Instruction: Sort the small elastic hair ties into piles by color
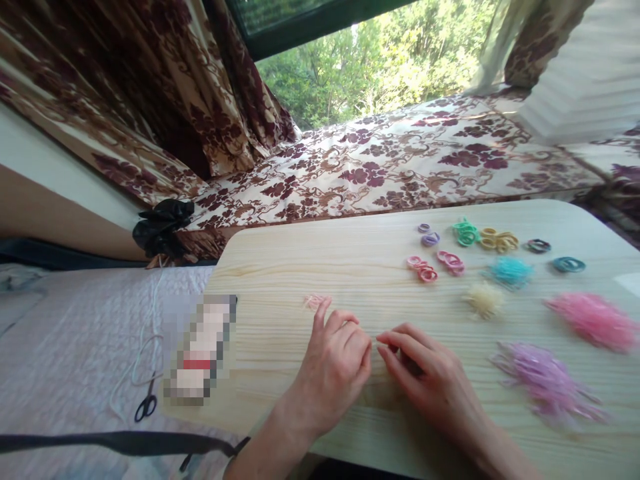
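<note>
Over the wooden table (280,267), my left hand (333,363) is closed in a pinch, its little finger lifted. Facing it, my right hand (433,377) also pinches thumb against forefinger. The fingertips of both hands almost meet; whatever lies between them is too fine to make out. Just beyond my left little finger is a small heap of pale pink strands (316,302). To the right of my right hand lie loose piles: lilac strands (550,383), pink strands (595,321), cream strands (484,300) and turquoise strands (511,271).
Several coloured bands lie grouped at the back right, among them green bands (466,232), yellow bands (499,239) and red bands (423,269). A blurred-out flat device (203,350) rests at the table's left edge. Scissors (146,407) and a white cord (134,370) lie on the bedding.
</note>
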`<action>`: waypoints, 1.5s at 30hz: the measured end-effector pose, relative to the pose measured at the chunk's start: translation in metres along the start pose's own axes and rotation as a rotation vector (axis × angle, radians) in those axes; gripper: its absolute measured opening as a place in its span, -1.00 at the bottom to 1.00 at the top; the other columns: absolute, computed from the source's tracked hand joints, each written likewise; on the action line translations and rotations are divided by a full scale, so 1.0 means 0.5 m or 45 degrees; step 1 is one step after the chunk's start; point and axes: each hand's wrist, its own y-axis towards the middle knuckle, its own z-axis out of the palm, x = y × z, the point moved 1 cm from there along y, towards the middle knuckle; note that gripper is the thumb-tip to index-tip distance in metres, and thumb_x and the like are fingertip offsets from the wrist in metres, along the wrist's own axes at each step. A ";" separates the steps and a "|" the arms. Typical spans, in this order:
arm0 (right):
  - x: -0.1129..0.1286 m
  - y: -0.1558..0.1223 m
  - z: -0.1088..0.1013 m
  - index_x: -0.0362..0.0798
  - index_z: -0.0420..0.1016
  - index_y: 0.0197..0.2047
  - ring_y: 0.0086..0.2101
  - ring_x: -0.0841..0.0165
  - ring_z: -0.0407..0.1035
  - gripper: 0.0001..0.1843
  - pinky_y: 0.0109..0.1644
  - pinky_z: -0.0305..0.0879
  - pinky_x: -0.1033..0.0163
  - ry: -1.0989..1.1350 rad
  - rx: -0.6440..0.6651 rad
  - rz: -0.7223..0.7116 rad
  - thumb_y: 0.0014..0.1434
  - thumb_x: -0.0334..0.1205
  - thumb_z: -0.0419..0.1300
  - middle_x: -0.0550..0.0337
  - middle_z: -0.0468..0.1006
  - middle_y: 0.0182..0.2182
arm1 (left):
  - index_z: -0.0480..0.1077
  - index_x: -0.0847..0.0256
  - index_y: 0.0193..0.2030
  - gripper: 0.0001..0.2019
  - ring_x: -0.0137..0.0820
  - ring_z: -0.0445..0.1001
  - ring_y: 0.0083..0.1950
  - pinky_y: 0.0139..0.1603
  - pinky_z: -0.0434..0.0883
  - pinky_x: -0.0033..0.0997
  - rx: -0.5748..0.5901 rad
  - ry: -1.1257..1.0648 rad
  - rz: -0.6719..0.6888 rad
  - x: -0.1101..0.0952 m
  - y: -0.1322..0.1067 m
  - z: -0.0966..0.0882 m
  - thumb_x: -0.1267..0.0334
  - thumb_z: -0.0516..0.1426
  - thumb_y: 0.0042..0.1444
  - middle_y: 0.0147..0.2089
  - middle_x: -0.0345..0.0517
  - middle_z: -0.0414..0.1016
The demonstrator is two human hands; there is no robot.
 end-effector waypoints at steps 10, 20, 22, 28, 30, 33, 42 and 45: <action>0.011 0.008 -0.008 -0.05 0.48 -0.13 -0.43 0.48 0.42 -0.86 -0.33 0.35 0.38 0.026 -0.038 0.021 0.29 -0.32 0.12 0.20 0.51 -0.36 | 0.35 0.20 -0.35 -0.85 -0.33 0.45 -0.06 0.37 0.12 0.08 -0.045 -0.041 0.007 -0.009 0.008 -0.002 0.46 0.05 0.21 -0.36 -0.20 0.49; -0.005 -0.001 -0.068 -0.03 0.47 -0.25 -0.40 0.46 0.43 -0.84 -0.33 0.33 0.37 -0.138 -0.044 0.043 0.32 -0.32 0.07 0.23 0.50 -0.40 | 0.34 0.19 -0.37 -0.83 -0.35 0.44 -0.08 0.35 0.12 0.08 -0.049 -0.047 -0.008 -0.007 0.021 0.001 0.48 0.04 0.21 -0.36 -0.22 0.49; -0.018 -0.005 -0.102 -0.02 0.48 -0.24 -0.39 0.45 0.43 -0.87 -0.32 0.34 0.36 -0.189 -0.095 0.073 0.31 -0.29 0.10 0.22 0.50 -0.38 | 0.34 0.19 -0.37 -0.82 -0.35 0.44 -0.10 0.32 0.14 0.08 -0.057 -0.057 -0.022 0.000 0.019 -0.001 0.50 0.04 0.21 -0.37 -0.22 0.48; -0.095 -0.014 -0.199 -0.01 0.55 -0.24 -0.39 0.42 0.43 -0.81 -0.40 0.34 0.35 -0.372 -0.302 0.275 0.28 -0.14 0.14 0.18 0.53 -0.31 | 0.36 0.17 -0.35 -0.85 -0.32 0.41 -0.13 0.26 0.17 0.12 -0.056 -0.092 -0.067 0.016 0.005 0.004 0.45 0.06 0.22 -0.35 -0.22 0.46; -0.120 -0.010 -0.215 0.00 0.57 -0.26 -0.41 0.41 0.42 -0.77 -0.41 0.33 0.32 -0.455 -0.341 0.335 0.27 -0.08 0.14 0.19 0.56 -0.33 | 0.36 0.16 -0.33 -0.86 -0.31 0.41 -0.13 0.27 0.16 0.11 -0.055 -0.101 -0.077 0.016 0.001 0.006 0.45 0.07 0.22 -0.35 -0.22 0.46; -0.143 0.002 -0.220 0.00 0.58 -0.26 -0.45 0.40 0.42 -0.71 -0.40 0.33 0.28 -0.531 -0.348 0.404 0.26 -0.04 0.11 0.19 0.59 -0.36 | 0.36 0.15 -0.31 -0.86 -0.31 0.41 -0.13 0.28 0.15 0.11 -0.051 -0.103 -0.068 0.017 -0.004 0.007 0.45 0.07 0.21 -0.34 -0.23 0.47; -0.148 0.008 -0.213 -0.06 0.57 -0.21 -0.48 0.39 0.41 -0.65 -0.45 0.28 0.26 -0.661 -0.282 0.385 0.26 -0.01 0.07 0.17 0.55 -0.35 | 0.37 0.16 -0.30 -0.87 -0.32 0.41 -0.13 0.27 0.13 0.07 -0.057 -0.084 -0.069 0.033 -0.014 0.001 0.44 0.07 0.22 -0.33 -0.21 0.47; -0.129 0.001 -0.230 -0.05 0.56 -0.18 -0.47 0.40 0.40 -0.68 -0.44 0.29 0.27 -0.758 -0.292 0.332 0.27 -0.04 0.07 0.19 0.53 -0.35 | 0.37 0.15 -0.30 -0.87 -0.32 0.42 -0.11 0.27 0.13 0.03 -0.069 -0.086 -0.085 0.043 -0.019 0.000 0.44 0.07 0.23 -0.33 -0.22 0.48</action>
